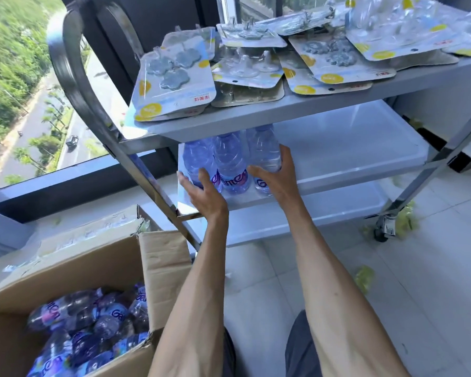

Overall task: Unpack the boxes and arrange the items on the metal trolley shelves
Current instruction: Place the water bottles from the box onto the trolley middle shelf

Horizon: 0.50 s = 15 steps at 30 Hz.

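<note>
From the head camera, the step in hand looks to be setting water bottles (230,161) upright at the near left corner of the trolley's (283,110) middle shelf (351,148). Three bottles show plainly in a front row; a fourth may stand behind them, but the top shelf (256,115) hides that part. The left hand (201,190) reaches to the leftmost bottle with fingers spread and nearly straight against it, steadying more than gripping. The right hand (273,170) curls round the rightmost bottle, thumb in front and fingers on its far side, so it holds that one. The next move, as I judge it, calls for letting go without tipping the row, then reaching back to the cardboard box (158,257) at the lower left, where many more bottles lie in a heap, too jumbled to count. The top shelf carries carded packs of hooks (174,85), overlapping, roughly a dozen; an exact count is not possible. The trolley has three shelves, the bottom shelf (297,216) bare where it shows. One caster wheel (382,232) is in view at the right.
</note>
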Motion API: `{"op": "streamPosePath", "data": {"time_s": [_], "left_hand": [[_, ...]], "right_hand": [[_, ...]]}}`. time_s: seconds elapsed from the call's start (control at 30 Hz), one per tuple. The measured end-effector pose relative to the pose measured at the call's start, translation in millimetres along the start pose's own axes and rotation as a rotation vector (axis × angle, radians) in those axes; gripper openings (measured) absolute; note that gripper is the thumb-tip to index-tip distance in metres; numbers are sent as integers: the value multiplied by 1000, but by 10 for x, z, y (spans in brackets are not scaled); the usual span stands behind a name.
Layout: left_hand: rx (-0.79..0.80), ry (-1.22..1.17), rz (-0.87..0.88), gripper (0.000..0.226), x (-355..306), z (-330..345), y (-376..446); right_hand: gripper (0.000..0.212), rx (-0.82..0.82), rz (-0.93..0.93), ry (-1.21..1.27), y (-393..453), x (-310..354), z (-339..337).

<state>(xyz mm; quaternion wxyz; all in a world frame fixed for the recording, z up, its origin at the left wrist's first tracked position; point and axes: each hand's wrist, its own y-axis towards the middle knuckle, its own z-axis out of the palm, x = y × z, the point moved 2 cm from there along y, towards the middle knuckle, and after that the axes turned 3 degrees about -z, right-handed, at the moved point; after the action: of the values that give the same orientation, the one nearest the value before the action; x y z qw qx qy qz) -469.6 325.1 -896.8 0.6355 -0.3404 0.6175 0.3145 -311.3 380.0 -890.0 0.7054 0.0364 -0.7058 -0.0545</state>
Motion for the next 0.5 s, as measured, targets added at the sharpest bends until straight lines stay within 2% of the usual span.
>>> {"op": "streamPosePath", "data": {"time_s": [0.27,0.5], "left_hand": [[9,122,135,60,119,-10,53],[16,140,137,57,83,25,119]], "right_hand": [[72,-45,-58,-33,149,-46,149],[73,-52,-97,-30,250,-90,222]]}}
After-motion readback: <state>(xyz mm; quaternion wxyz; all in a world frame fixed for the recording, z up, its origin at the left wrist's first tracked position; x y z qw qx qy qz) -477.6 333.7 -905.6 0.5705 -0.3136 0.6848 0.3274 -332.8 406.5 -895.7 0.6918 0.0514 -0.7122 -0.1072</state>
